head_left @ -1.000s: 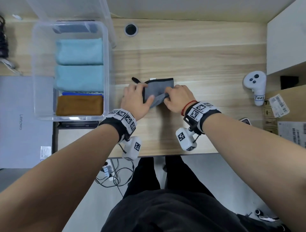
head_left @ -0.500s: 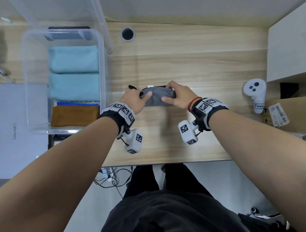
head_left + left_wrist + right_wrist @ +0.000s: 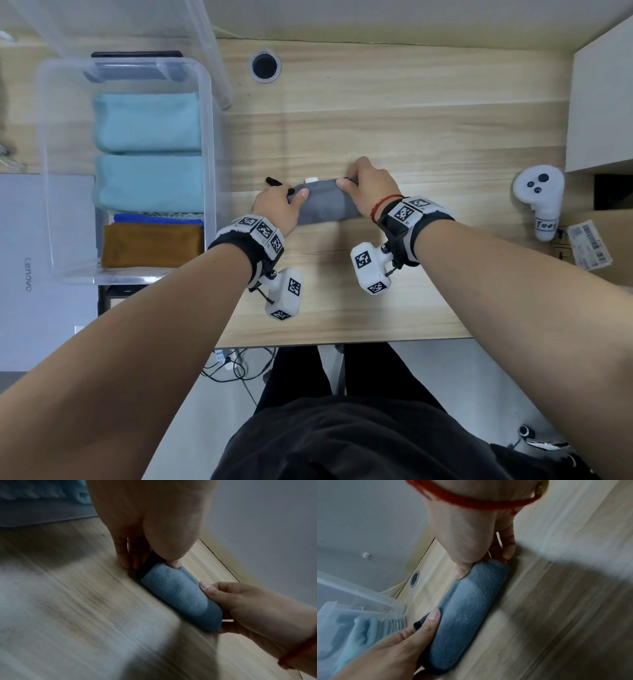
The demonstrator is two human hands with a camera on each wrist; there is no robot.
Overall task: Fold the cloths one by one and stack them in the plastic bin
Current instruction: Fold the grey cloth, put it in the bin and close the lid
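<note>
Both hands have carried the last fold over since a second ago: the grey cloth [image 3: 323, 205], then a flat rectangle half doubled, is now a short plump roll lying on the bench [image 3: 411, 137] between them. Left hand [image 3: 275, 210] pinches its left end, thumb on top and fingers [image 3: 123, 555] curled down behind onto the wood; right hand [image 3: 368, 186] clamps the right end the same way, thumb over, fingers [image 3: 509, 550] hooked round the far edge. My reading is that folding is done and only the lift into the bin [image 3: 209, 137] remains.

Left of the left fingers, well apart, the bin holds two teal cloths [image 3: 147, 154], a blue one [image 3: 157, 218] and a brown one [image 3: 152, 245]. Just beyond the left fingertips a black loop [image 3: 272, 180] pokes out. Its near wall stands between roll and stack, so the roll must go up and over. Far right of the right fingers stands a white controller [image 3: 539, 192], out of the path.
</note>
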